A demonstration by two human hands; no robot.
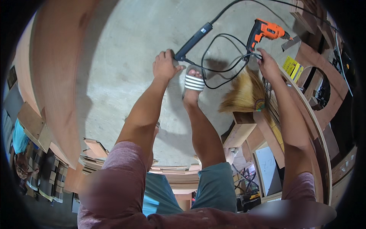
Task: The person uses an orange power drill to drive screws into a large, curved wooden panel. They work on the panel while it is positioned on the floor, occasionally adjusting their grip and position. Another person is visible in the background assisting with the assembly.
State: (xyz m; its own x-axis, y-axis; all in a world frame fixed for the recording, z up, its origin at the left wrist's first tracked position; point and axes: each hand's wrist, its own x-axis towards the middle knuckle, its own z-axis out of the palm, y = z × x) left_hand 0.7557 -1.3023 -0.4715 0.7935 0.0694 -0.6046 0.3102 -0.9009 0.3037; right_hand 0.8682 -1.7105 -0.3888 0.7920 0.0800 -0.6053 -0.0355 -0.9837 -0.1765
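My left hand hovers over the concrete floor, fingers slightly bent and thumb apart. Right beside its index finger is the lower end of a long black bar with cables at both ends, perhaps an extension socket; whether they touch is unclear. On the right, my right hand pinches a black cable that loops between the bar and an orange and black power drill. The drill lies just beyond that hand, its bit pointing right. Below the cable is a straw broom.
A curved wooden panel stands at left. Another wooden panel with an oval cutout is at right, by a yellow box. Wood offcuts lie lower left. My foot in a striped sandal stands between my hands.
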